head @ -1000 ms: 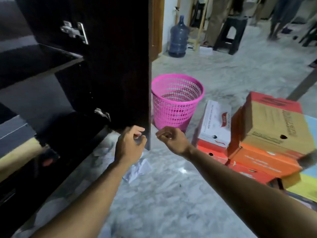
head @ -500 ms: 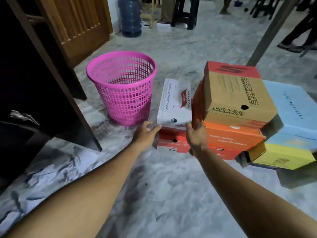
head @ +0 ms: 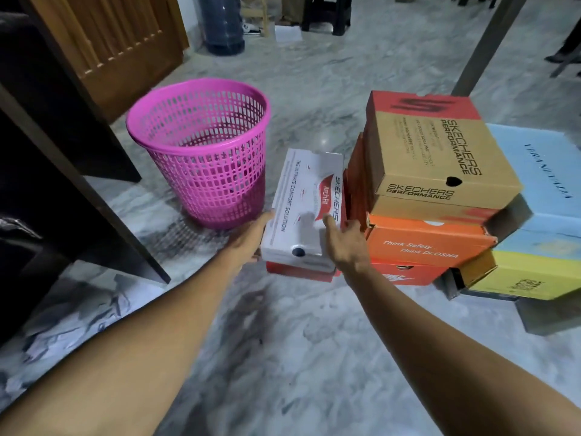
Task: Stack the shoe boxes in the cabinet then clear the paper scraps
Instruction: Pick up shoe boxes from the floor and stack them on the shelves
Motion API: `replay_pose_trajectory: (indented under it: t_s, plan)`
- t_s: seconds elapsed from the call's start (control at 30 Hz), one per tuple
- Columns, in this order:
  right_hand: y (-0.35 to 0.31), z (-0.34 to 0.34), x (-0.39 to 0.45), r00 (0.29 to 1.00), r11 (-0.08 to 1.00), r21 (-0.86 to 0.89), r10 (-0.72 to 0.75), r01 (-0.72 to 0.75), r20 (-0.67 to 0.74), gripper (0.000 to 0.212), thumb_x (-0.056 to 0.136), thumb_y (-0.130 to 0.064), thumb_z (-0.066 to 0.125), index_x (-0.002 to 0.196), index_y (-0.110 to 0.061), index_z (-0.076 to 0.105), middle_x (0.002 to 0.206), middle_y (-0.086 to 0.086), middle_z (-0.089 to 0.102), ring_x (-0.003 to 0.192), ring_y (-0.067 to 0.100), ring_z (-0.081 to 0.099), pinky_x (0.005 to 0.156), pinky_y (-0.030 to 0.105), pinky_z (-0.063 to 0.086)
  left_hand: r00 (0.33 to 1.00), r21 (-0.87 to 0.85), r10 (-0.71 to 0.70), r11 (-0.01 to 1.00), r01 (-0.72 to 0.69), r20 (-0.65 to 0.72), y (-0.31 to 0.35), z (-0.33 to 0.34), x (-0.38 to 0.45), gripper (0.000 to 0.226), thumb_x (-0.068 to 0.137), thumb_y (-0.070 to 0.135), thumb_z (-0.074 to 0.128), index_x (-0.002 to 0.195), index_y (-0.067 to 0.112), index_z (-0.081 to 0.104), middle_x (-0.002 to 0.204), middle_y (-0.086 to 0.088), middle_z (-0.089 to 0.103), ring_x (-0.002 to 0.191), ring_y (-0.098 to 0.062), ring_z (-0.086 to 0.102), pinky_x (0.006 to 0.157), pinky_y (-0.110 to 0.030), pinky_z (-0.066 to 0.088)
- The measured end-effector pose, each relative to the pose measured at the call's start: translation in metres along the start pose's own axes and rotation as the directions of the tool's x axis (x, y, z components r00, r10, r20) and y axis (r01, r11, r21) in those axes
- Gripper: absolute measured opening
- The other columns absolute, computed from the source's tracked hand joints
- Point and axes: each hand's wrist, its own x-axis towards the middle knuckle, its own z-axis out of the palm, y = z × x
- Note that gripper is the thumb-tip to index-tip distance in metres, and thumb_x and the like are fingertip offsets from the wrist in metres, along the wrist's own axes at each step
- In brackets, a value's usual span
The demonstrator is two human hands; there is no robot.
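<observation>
White cardboard, the Skechers shoe box (head: 306, 202) lies at 12 o'clock from the wrists, on top of a red box (head: 298, 272) on the marble floor (head: 314, 357). The left hand (head: 251, 236) presses flat on its left edge; the right hand (head: 344, 240) is spread over its right edge, thumb on the lid. At 3 o'clock, touching, stands the stack topped by a tan box (head: 440, 158). At 10 o'clock, just beside, the pink basket (head: 201, 152). Paper scraps (head: 78, 313) lie at 8 o'clock by the dark cabinet door (head: 81, 171). Bare floor lies open at 6 o'clock.
</observation>
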Motion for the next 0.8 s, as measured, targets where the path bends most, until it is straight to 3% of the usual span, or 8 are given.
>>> replay_pose_trajectory:
  t_s: [0.1,0.2,0.27,0.37,0.47,0.53,0.67,0.8]
  plan:
    - [0.001,-0.004,0.007,0.989,0.987,0.099,0.122,-0.130,0.083,0.109,0.068,-0.089,0.042,0.142,-0.010,0.054,0.143,0.016,0.060,0.129,0.040,0.057,0.114,0.053,0.043,0.996,0.017,-0.084,0.996,0.084,0.027,-0.004,-0.016,0.001,0.069,0.084,0.085,0.045,0.082,0.019,0.067,0.070,0.000,0.065,0.061,-0.016,0.056,0.055,-0.024,0.045]
    - [-0.002,0.000,0.019,0.954,0.885,0.413,0.102,-0.216,0.281,0.105,0.079,-0.083,0.055,0.160,-0.019,0.033,0.164,-0.001,0.036,0.151,0.024,0.034,0.125,0.043,0.025,0.991,-0.031,-0.056,0.998,0.060,0.121,0.001,-0.012,0.007,0.073,0.081,0.088,0.045,0.093,0.020,0.070,0.083,-0.001,0.065,0.060,-0.013,0.055,0.046,-0.020,0.041]
    - [-0.008,0.008,0.018,0.934,0.814,0.537,0.016,-0.220,0.358,0.106,0.079,-0.075,0.064,0.164,-0.027,0.023,0.167,-0.004,0.031,0.154,0.017,0.028,0.115,0.031,0.023,0.982,-0.062,-0.001,0.998,0.013,0.186,0.004,-0.004,0.006,0.064,0.087,0.081,0.048,0.106,0.026,0.073,0.103,0.001,0.073,0.083,-0.016,0.067,0.071,-0.032,0.056]
    - [-0.012,0.005,-0.004,0.952,0.782,0.598,-0.021,-0.175,0.306,0.080,0.100,-0.048,0.062,0.163,-0.019,0.023,0.155,-0.005,0.042,0.140,0.015,0.039,0.113,0.033,0.026,0.975,-0.121,0.057,0.992,-0.031,0.216,-0.005,0.007,-0.003,0.069,0.086,0.075,0.057,0.142,0.034,0.059,0.140,0.002,0.066,0.129,-0.022,0.061,0.115,-0.054,0.042]
    - [0.001,-0.010,-0.028,0.954,0.860,0.491,-0.013,-0.143,0.301,0.074,0.091,-0.063,0.065,0.148,-0.024,0.040,0.148,-0.003,0.052,0.136,0.019,0.049,0.111,0.040,0.042,0.966,-0.210,0.062,0.978,-0.009,0.252,-0.020,0.002,-0.029,0.080,0.081,0.074,0.065,0.148,0.034,0.052,0.144,0.001,0.063,0.133,-0.023,0.060,0.118,-0.054,0.040]
    - [0.008,-0.020,-0.049,0.951,0.861,0.486,-0.007,-0.152,0.309,0.062,0.087,-0.058,0.073,0.132,-0.023,0.047,0.127,0.006,0.070,0.116,0.024,0.070,0.088,0.043,0.059,0.959,-0.272,0.073,0.962,0.004,0.274,-0.027,-0.007,-0.054,0.065,0.089,0.059,0.063,0.144,0.026,0.058,0.134,-0.004,0.071,0.122,-0.025,0.068,0.111,-0.051,0.048]
    - [0.018,-0.025,-0.088,0.918,0.749,0.646,-0.137,-0.150,0.372,0.061,0.089,-0.025,0.077,0.141,-0.017,0.046,0.122,0.013,0.076,0.113,0.032,0.074,0.102,0.053,0.056,0.942,-0.313,0.038,0.947,0.073,0.333,-0.052,-0.026,-0.095,0.071,0.073,0.056,0.081,0.137,0.032,0.061,0.129,-0.004,0.073,0.126,-0.030,0.065,0.114,-0.058,0.042]
    - [0.020,-0.023,-0.139,0.877,0.786,0.613,-0.237,-0.080,0.418,0.087,0.071,-0.043,0.091,0.145,-0.025,0.048,0.128,0.015,0.073,0.116,0.039,0.071,0.103,0.059,0.054,0.941,-0.272,0.044,0.961,0.052,0.335,-0.069,-0.058,-0.143,0.078,0.060,0.055,0.085,0.132,0.037,0.060,0.129,-0.002,0.073,0.130,-0.032,0.060,0.117,-0.059,0.037]
